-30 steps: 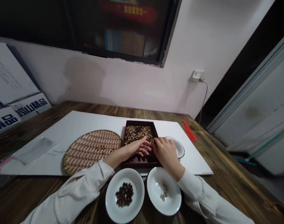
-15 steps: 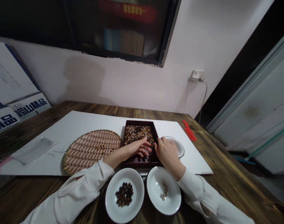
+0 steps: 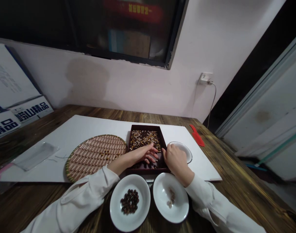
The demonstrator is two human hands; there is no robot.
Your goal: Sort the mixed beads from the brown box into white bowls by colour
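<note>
My left hand (image 3: 148, 153) reaches over the dark red box (image 3: 132, 127), its fingers loosely spread. Multicoloured round beads (image 3: 145, 137) fill the far part of that box, and a few dark ones lie beneath my fingers. My right hand (image 3: 176, 160) is curled at the box's right wall, beside a white bowl (image 3: 190, 158). Its fingertips are mostly hidden, so I cannot make out what is in them. Close to me, one white bowl (image 3: 115, 205) contains dark brown beads (image 3: 130, 201). Another white bowl (image 3: 160, 208) holds some pale beads (image 3: 171, 198).
Left of the box, a round woven tray (image 3: 86, 158) carries a few yellowish beads. Clear plastic packaging (image 3: 36, 157) lies farther left on the white board (image 3: 196, 168). A red plastic knife (image 3: 198, 137) rests at the right. White cartons (image 3: 14, 77) stand at the far left.
My right hand has shifted slightly right, away from the middle of the box. My left hand stays nearly in place, with a few beads now visible beneath its fingers.
</note>
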